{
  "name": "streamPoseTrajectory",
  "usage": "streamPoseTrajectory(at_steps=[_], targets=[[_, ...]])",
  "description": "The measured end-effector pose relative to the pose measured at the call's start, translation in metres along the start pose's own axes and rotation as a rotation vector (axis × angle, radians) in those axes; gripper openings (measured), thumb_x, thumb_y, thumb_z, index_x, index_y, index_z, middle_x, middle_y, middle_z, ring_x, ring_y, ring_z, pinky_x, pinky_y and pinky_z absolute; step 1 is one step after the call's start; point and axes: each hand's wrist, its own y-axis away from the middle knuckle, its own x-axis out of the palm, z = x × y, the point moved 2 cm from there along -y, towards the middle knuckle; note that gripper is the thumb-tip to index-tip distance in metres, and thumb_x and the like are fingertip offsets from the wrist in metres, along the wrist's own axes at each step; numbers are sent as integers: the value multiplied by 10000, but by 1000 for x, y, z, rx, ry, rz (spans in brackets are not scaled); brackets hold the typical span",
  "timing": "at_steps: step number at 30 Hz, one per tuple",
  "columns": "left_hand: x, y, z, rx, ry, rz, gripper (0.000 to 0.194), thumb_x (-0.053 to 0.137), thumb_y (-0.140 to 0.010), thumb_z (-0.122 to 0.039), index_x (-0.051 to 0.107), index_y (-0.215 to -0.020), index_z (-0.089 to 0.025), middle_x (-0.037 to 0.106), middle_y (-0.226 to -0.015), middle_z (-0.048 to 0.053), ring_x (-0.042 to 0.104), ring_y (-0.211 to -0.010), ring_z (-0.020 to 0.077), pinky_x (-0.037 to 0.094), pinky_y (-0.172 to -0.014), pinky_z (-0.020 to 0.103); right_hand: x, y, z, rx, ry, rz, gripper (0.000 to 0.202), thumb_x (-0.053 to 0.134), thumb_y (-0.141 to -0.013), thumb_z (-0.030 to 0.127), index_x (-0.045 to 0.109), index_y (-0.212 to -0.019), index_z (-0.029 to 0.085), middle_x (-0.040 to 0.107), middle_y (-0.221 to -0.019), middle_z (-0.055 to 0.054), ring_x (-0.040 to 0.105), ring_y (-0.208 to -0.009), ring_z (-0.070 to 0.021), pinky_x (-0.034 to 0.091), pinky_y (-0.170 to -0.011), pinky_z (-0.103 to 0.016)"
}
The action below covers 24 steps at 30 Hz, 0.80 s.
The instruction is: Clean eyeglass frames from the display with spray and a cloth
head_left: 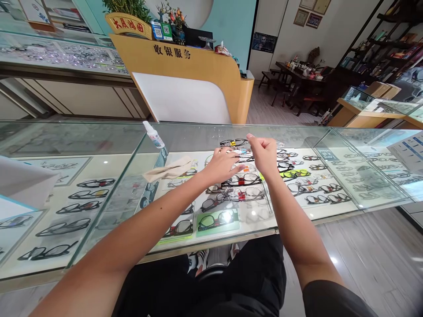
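My left hand [222,166] reaches over the glass top of a display counter, palm down with fingers spread. Close beside it, my right hand [264,155] is raised a little, fingers curled in and thumb up; whatever is inside the curl is hidden. Below and around both hands lie several pairs of eyeglasses [245,179] in rows, seen through the glass. A black-framed pair of eyeglasses [234,143] shows just beyond my hands; whether it lies on or under the glass I cannot tell. Left of my left hand, a beige cloth [169,170] lies crumpled on the counter.
A white spray bottle [153,134] stands near the counter's far edge. White paper [26,180] lies at the left, and a printed card [408,147] at the right. Beyond the glass counter [291,132] stands a wooden cashier desk [194,61]. My legs are close under the near edge.
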Motion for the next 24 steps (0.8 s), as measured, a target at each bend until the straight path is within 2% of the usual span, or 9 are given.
streamPoseTrajectory(at_steps=[3, 6, 10, 13, 15, 18, 19, 21, 24], targets=[[-1, 1, -2, -1, 18, -20, 590, 392, -1137, -596, 808, -1245, -192, 729, -1501, 142, 490, -1474, 409, 311, -1149, 597, -3, -1, -1, -2, -64, -19, 716, 735, -927, 583, 238, -525, 259, 174, -549, 77, 150, -538, -88, 143, -580, -340], [-12, 1, -3, -19, 62, -55, 550, 418, -1133, -577, 797, -1293, -211, 714, -1531, 132, 497, -1473, 389, 315, -1153, 580, -8, -1, 1, -16, -87, -48, 747, 768, -901, 619, 230, -527, 261, 173, -543, 79, 145, -535, -86, 134, -576, -338], [-50, 7, 1, -108, 158, -163, 587, 395, -1132, -601, 771, -1383, -228, 692, -1563, 132, 490, -1484, 386, 304, -1190, 607, -12, 0, 4, -19, -55, -50, 766, 729, -896, 712, 212, -547, 268, 163, -545, 75, 141, -542, -94, 136, -564, -330], [-80, 24, 8, -199, 339, -272, 660, 316, -1132, -653, 755, -1426, -257, 661, -1601, 114, 484, -1525, 355, 275, -1279, 608, -7, 1, 3, -46, -10, -71, 746, 694, -915, 720, 211, -567, 270, 180, -560, 73, 169, -558, -103, 176, -569, -326], [-92, 41, 9, -191, 453, -301, 729, 307, -1111, -724, 708, -1503, -259, 602, -1658, 116, 442, -1587, 332, 254, -1342, 565, 4, 5, -2, -55, 13, -25, 670, 716, -914, 676, 310, -578, 261, 242, -575, 75, 226, -576, -112, 227, -580, -316], [-93, 68, 7, -146, 527, -303, 815, 335, -1077, -794, 627, -1597, -240, 512, -1728, 128, 370, -1650, 315, 218, -1395, 510, 30, 16, -12, -21, 31, 124, 404, 758, -909, 606, 645, -800, 233, 343, -589, 98, 317, -580, -125, 289, -604, -300], [-89, 75, 5, -143, 534, -305, 825, 338, -1076, -797, 610, -1613, -234, 494, -1740, 133, 354, -1660, 315, 209, -1402, 506, 39, 21, -15, -18, 38, 157, 369, 763, -913, 593, 694, -889, 231, 355, -585, 107, 333, -574, -128, 302, -612, -299], [-81, 87, 2, -150, 537, -309, 820, 357, -1079, -786, 579, -1639, -231, 462, -1760, 140, 326, -1674, 320, 204, -1408, 512, 53, 30, -19, -36, 61, 190, 354, 760, -928, 585, 720, -953, 233, 365, -577, 114, 356, -567, -134, 304, -624, -302], [-70, 96, -1, -148, 540, -301, 785, 385, -1089, -755, 532, -1676, -254, 437, -1776, 136, 301, -1686, 329, 206, -1411, 531, 61, 39, -22, -50, 104, 156, 351, 735, -950, 582, 716, -951, 232, 377, -575, 115, 371, -563, -136, 300, -629, -302]])
